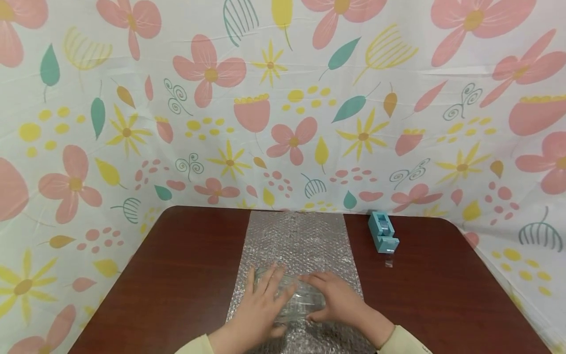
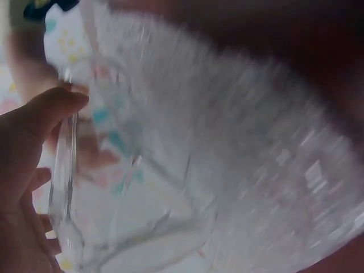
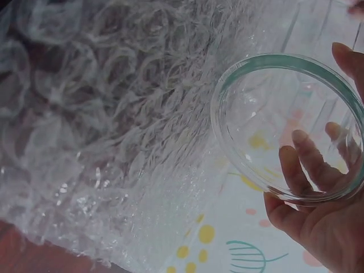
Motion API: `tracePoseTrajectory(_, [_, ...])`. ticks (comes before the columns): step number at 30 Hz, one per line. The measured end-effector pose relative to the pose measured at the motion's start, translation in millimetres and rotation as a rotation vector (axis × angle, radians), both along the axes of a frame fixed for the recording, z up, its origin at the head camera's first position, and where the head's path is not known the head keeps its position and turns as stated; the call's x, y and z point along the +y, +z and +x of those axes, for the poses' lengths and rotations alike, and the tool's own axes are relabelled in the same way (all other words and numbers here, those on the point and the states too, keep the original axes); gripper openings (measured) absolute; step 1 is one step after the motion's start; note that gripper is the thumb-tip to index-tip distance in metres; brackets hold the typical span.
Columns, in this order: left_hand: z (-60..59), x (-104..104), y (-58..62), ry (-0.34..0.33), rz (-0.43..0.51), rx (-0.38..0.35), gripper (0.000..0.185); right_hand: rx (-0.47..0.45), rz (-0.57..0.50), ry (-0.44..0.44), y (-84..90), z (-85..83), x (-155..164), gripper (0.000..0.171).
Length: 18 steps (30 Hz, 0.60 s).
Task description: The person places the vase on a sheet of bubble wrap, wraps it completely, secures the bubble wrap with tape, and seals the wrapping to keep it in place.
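Observation:
A clear glass container (image 1: 302, 301) with a round, open rim (image 3: 287, 61) and flat-sided walls lies on its side over a strip of bubble wrap (image 1: 296, 238). My left hand (image 1: 258, 310) holds it at its left end, fingers spread over the top. In the left wrist view the thumb (image 2: 62, 108) presses on the glass wall. Around the rim end, my right hand (image 1: 339, 301) grips with fingers on the far side and thumb on the near side. Through the glass, several right fingertips (image 3: 307, 159) show behind the rim. Both hands cover parts of the container.
A light blue tape dispenser (image 1: 382, 232) stands at the back right of the dark brown table (image 1: 190, 265), with a short piece of clear tape (image 1: 389, 263) at its front. Behind and beside the table hangs a flower-printed cloth (image 1: 292, 98).

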<state>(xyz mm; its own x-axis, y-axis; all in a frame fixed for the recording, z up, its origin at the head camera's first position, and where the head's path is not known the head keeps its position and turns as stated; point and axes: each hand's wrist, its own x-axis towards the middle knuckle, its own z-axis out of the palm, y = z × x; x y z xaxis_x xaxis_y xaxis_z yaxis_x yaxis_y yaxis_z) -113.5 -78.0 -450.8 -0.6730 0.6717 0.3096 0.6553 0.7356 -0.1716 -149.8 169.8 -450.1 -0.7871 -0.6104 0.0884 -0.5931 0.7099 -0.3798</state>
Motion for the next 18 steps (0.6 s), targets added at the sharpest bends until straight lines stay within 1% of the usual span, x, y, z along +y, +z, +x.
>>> tracePoseTrajectory(2, [7.1, -1.4, -9.6, -0.043, 0.017, 0.075, 0.11, -0.007, -0.008, -0.008, -2.0, -0.3, 0.0, 0.08])
tracePoseTrajectory(4, [11.1, -3.6, -19.3, -0.073, 0.013, 0.128, 0.117, -0.016, -0.013, -0.016, -3.6, -1.6, -0.1, 0.08])
tracePoseTrajectory(6, [12.4, -6.2, -29.4, -0.092, 0.012, 0.194, 0.122, -0.029, -0.02, -0.022, -5.2, -3.4, -0.3, 0.079])
tracePoseTrajectory(8, [12.1, -9.0, -38.8, -0.096, 0.001, 0.28, 0.125, -0.04, -0.028, -0.027, -5.6, -4.1, -0.1, 0.079])
tracePoseTrajectory(10, [11.7, -12.2, -46.0, -0.101, -0.002, 0.341, 0.125, -0.047, -0.034, -0.029, -5.8, -4.0, 0.0, 0.079])
tracePoseTrajectory(11, [11.2, -13.4, -48.5, -0.104, 0.0, 0.368, 0.122, -0.052, -0.039, -0.03, -5.4, -3.7, 0.0, 0.08])
tracePoseTrajectory(13, [10.5, -15.8, -52.3, -0.115, 0.005, 0.4, 0.113, -0.057, -0.045, -0.031, -4.4, -3.2, 0.0, 0.08])
tracePoseTrajectory(15, [9.9, -17.8, -54.9, -0.131, 0.02, 0.413, 0.105, -0.073, -0.054, -0.031, -3.0, -2.9, -0.1, 0.081])
tracePoseTrajectory(18, [8.9, -19.1, -57.4, -0.159, 0.051, 0.422, 0.098, -0.101, -0.06, -0.032, 0.4, -2.9, -0.3, 0.081])
